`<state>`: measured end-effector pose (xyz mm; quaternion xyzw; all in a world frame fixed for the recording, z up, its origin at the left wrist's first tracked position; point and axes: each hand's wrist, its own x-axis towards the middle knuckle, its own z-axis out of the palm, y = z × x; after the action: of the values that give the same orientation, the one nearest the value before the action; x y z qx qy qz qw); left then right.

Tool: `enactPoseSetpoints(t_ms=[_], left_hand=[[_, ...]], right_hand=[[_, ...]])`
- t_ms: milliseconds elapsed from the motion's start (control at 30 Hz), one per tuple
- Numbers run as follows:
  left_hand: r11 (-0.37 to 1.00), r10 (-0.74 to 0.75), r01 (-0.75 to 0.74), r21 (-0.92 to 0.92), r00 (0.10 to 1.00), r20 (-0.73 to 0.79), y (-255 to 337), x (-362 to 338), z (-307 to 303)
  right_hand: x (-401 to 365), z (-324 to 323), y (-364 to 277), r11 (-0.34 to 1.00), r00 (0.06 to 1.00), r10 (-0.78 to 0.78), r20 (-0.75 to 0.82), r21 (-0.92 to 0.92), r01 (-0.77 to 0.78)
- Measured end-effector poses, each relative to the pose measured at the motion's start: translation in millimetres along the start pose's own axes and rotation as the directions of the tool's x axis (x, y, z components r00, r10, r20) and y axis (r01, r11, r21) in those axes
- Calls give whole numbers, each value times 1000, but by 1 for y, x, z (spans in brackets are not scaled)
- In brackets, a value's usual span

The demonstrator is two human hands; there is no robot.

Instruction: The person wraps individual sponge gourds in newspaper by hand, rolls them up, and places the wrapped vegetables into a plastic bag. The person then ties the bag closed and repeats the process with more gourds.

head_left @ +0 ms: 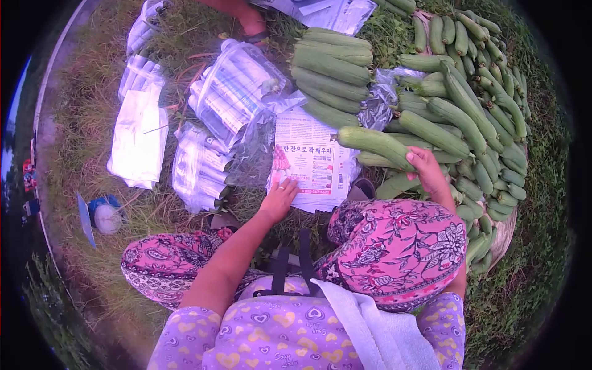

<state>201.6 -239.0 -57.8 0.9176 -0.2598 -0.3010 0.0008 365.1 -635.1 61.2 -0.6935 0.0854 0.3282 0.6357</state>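
My right hand (427,171) grips one end of a green luffa gourd (373,145), which lies crosswise above the right edge of a newspaper stack (308,163). On the lower left of that stack rests my left hand (282,196), fingers spread flat over the printed sheet. Beyond the stack, several gourds (333,65) are laid side by side in a row. A big heap of gourds (472,117) spreads to the right, close to my right hand.
Clear plastic bags of newspaper-wrapped gourds (231,98) lie on the grass to the left, with another bag (200,166) nearer me. A white bag (140,135) is farther left. Crumpled plastic (379,95) sits by the row. Another person's arm (246,17) shows at the top.
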Motion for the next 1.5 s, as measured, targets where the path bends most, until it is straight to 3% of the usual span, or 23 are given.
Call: enactPoseSetpoints(t_ms=[33, 167, 267, 467, 667, 733, 867, 933, 1033, 1133, 1233, 1333, 1367, 1500], left_hand=[[999, -7, 8, -43, 1000, 27, 1, -4, -12], [962, -36, 4, -273, 993, -112, -4, -7, -1], [981, -34, -8, -194, 976, -213, -14, -1, 13], [982, -98, 68, -177, 981, -167, -26, -1, 0], [998, -17, 0, -63, 963, -269, -29, 6, 26], [995, -32, 4, -103, 963, -268, -31, 9, 16], [992, -15, -21, -124, 958, -286, -34, 11, 23], [996, -9, -9, -94, 983, -183, -36, 15, 18], [988, 10, -34, -148, 986, -164, -40, 10, 4], [987, 11, -45, -157, 977, -212, -44, 5, 3], [986, 0, -37, -162, 975, -222, -44, 4, 13], [987, 3, -43, -157, 969, -246, -47, 5, 19], [988, 6, -46, -151, 967, -256, -48, 4, 19], [986, -7, -38, -165, 965, -262, -50, 2, 10]], right_hand=[[11, 18, 0, 997, 1000, 15, 27, -81, -13], [28, 87, 8, 965, 989, 58, 135, -263, -20], [56, 118, 48, 982, 953, 154, 260, -145, -120], [117, 158, 117, 923, 872, 379, 308, -60, -380], [133, 157, 132, 919, 870, 391, 299, -169, -356], [141, 157, 136, 922, 882, 381, 278, -178, -343], [143, 156, 138, 811, 959, 158, 236, -586, 11], [143, 159, 120, 691, 960, 89, 266, -710, 133], [130, 162, 121, 592, 945, -221, 241, -737, 326], [118, 167, 110, 452, 801, -508, 318, -693, 562], [102, 176, 113, 376, 649, -535, 541, -536, 756], [89, 188, 142, 397, 583, -425, 692, -437, 807], [89, 189, 153, 431, 579, -325, 748, -428, 795], [88, 186, 144, 334, 652, -286, 702, -565, 755]])
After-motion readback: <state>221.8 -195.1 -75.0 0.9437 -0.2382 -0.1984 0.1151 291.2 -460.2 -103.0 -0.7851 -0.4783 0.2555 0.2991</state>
